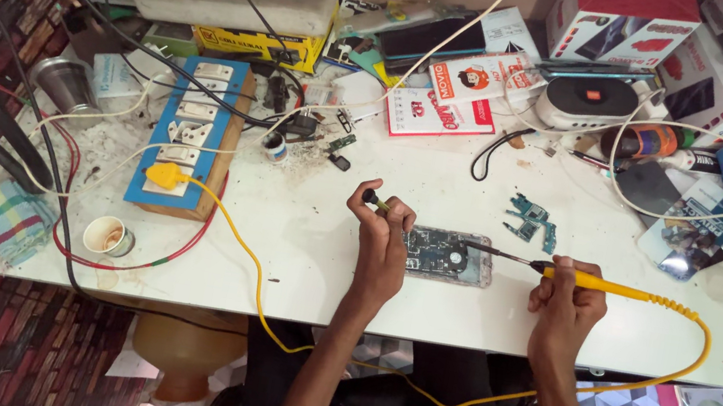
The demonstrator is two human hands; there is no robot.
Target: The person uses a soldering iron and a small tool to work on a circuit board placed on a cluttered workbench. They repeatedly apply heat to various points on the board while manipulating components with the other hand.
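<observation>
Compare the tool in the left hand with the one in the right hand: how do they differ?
The left hand holds a short dark tool with no cord, tilted up over the opened phone. The right hand holds a longer yellow soldering iron lying almost level, with a yellow cord running to the switch board. Both tools point toward the phone on the white table.

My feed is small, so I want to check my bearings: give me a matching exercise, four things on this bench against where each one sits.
Things:
1. soldering iron
2. opened phone
3. paper cup
4. loose circuit boards

Places:
A. near the table's front left edge
B. in the right hand
C. behind the phone, to its right
D. under the left hand

Pairs: 1-B, 2-D, 3-A, 4-C
</observation>
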